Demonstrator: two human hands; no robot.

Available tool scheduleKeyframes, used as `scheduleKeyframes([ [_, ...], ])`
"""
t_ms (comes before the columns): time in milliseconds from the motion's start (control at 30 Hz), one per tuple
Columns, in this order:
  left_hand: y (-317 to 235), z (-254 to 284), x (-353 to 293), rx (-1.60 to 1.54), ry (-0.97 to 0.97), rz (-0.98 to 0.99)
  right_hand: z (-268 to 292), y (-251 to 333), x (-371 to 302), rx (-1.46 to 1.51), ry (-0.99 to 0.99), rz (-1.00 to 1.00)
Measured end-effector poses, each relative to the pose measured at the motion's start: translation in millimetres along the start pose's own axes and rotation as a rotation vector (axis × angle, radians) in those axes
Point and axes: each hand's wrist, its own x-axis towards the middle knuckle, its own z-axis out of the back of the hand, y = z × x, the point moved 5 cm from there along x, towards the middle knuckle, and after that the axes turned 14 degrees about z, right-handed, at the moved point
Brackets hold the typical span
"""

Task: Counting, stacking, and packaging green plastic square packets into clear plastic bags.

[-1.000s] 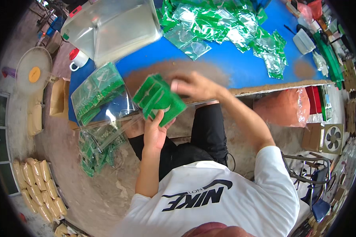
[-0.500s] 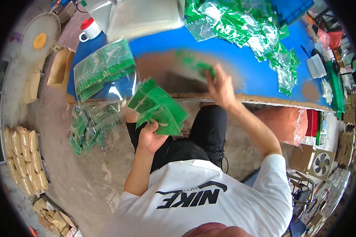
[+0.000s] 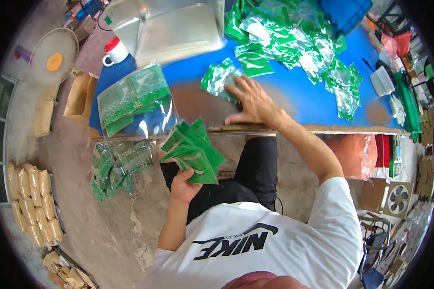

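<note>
Over my lap, my left hand (image 3: 183, 187) is closed on a fanned stack of green plastic packets (image 3: 197, 156). My right hand (image 3: 255, 103) is above the near edge of the table, its fingers spread. Its fingertips reach a shiny green-and-clear packet (image 3: 218, 77) lying on the blue tabletop; I cannot tell whether they press on it. To the left, a large clear bag (image 3: 160, 120) holds rows of green packets (image 3: 130, 96) and hangs over the table edge. A big heap of loose green packets (image 3: 294, 45) covers the back right of the table.
Clear plastic bags (image 3: 178, 36) are piled at the back left, beside a white mug (image 3: 115, 52) with a red top. A blue crate (image 3: 347, 14) stands at the far right. Below the table edge, more bagged green packets (image 3: 113, 168) sit left of my legs.
My right hand has opened and moved slightly left and nearer. The green packet that was blurred at its fingers now lies on the table. My left hand still holds its stack, slightly lower.
</note>
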Motion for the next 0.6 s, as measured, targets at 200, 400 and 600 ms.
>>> scheduleKeyframes([
  [200,-4.4,-1.5,8.6,0.058,0.051,0.041,5.7,42.8,-48.2,0.165,0.038,0.169],
  [400,15.7,-2.2,24.3,0.073,0.149,0.066,38.1,18.4,-58.2,0.763,-0.718,-0.512],
  [600,25.0,-27.9,54.6,0.012,0.146,0.057,-3.5,-58.0,-30.0,0.567,-0.480,-0.464],
])
